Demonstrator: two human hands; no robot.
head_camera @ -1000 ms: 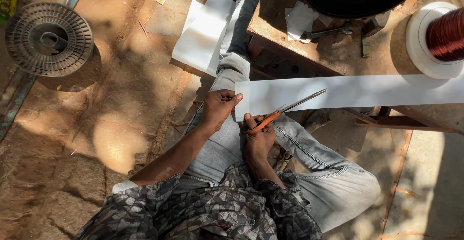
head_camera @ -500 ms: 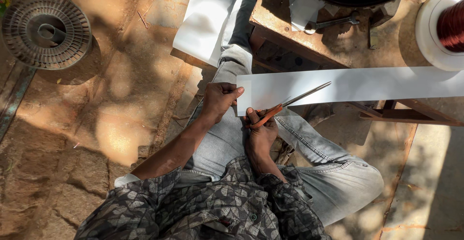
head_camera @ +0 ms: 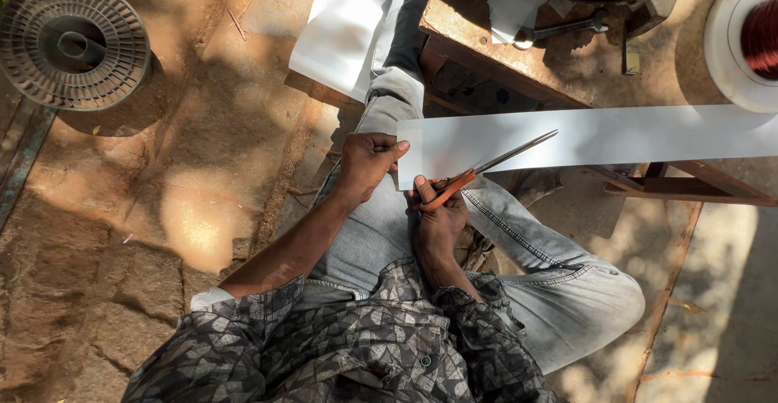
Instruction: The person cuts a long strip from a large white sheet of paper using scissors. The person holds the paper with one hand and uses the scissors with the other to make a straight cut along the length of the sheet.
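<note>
A long white sheet strip (head_camera: 583, 139) stretches from my lap out to the right. My left hand (head_camera: 366, 162) pinches its near left end over my knee. My right hand (head_camera: 438, 216) grips orange-handled scissors (head_camera: 486, 166), whose blades lie open across the strip's lower edge, pointing up and right. I sit on the ground in grey jeans with one leg stretched forward.
An empty grey wire spool (head_camera: 73, 42) lies on the stone floor at upper left. A white sheet (head_camera: 344, 26) rests beside my leg. A rusty metal bench (head_camera: 559, 54) holds a spanner (head_camera: 559, 30), and a spool of copper wire (head_camera: 750, 38) sits at far right.
The scissors' blades have shifted a little along the strip and my view has dipped slightly; both hands keep their hold.
</note>
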